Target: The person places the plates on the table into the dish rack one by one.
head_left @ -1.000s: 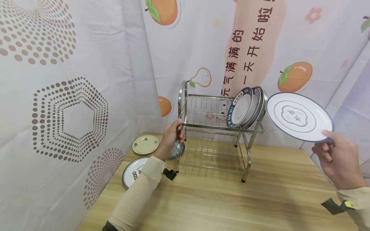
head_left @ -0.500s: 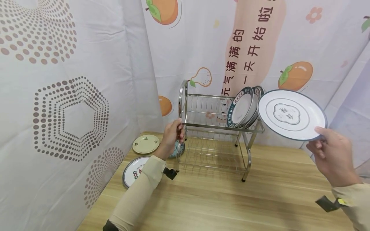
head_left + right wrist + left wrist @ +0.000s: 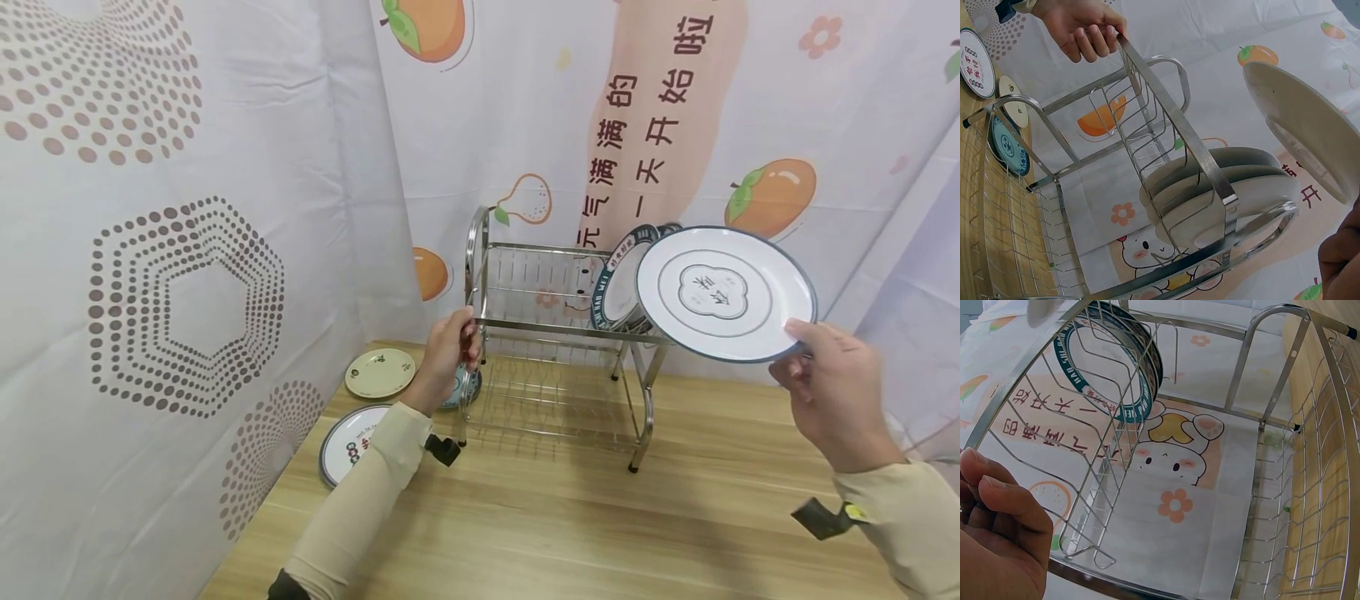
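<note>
In my right hand [image 3: 843, 392] is a white plate [image 3: 723, 292] with a blue rim, pinched at its edge between thumb and fingers. The plate is tilted in the air before the right end of the metal dish rack [image 3: 570, 329] and overlaps the plates there in the head view. My left hand [image 3: 447, 354] holds the rack's upper tier at its front left corner, fingers curled, seen also in the right wrist view. Several plates [image 3: 1222, 194] lean together at the right end of that tier. The front one, a green-rimmed plate [image 3: 1072, 369], shows lettering.
On the wooden table [image 3: 525, 525], left of the rack, lie a yellow plate [image 3: 380, 372], a white plate with red print [image 3: 345, 442] and a teal plate [image 3: 1010, 147]. The rack's lower tier [image 3: 555, 408] holds no plates. Printed curtains [image 3: 750, 100] hang behind and at left.
My right hand has carried the plate leftward toward the rack, covering more of the standing plates in the head view. My left hand has stayed at the rack's corner.
</note>
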`<action>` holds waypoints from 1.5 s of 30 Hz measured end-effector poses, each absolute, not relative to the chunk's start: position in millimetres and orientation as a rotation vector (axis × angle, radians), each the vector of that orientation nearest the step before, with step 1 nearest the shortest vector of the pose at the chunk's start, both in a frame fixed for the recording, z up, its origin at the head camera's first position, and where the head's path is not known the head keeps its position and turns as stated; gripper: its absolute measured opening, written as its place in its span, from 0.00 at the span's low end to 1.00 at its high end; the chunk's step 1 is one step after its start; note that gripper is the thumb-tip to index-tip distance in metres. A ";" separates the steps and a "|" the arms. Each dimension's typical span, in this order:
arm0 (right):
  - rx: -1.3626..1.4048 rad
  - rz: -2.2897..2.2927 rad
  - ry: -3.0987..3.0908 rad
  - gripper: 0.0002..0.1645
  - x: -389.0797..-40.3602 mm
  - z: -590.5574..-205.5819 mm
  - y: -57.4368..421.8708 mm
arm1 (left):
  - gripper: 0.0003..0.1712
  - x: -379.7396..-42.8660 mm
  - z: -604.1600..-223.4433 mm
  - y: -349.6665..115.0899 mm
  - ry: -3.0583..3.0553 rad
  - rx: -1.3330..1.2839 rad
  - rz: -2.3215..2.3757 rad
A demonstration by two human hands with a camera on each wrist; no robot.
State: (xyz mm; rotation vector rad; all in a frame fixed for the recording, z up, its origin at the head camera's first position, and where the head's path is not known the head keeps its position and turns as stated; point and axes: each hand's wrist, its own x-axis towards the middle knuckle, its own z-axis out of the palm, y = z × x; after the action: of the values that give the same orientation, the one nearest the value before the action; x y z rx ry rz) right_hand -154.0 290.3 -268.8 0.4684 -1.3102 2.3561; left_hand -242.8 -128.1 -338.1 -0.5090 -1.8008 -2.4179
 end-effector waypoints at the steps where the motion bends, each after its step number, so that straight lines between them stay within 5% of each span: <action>1: 0.465 2.357 -1.308 0.25 -154.1 -268.6 288.4 | 0.24 -242.7 -338.3 -128.0 -1.803 -0.508 -2.417; 45: 0.228 1.878 -1.649 0.20 -167.2 -252.4 242.4 | 0.25 -243.1 -338.7 -127.2 -1.813 -0.538 -2.390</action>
State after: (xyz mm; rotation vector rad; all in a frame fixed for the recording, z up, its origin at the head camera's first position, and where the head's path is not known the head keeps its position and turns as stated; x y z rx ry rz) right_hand -167.2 242.4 -252.4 0.2279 -1.6493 1.8780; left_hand -243.1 -127.2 -338.7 -0.5378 -1.8128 -2.3902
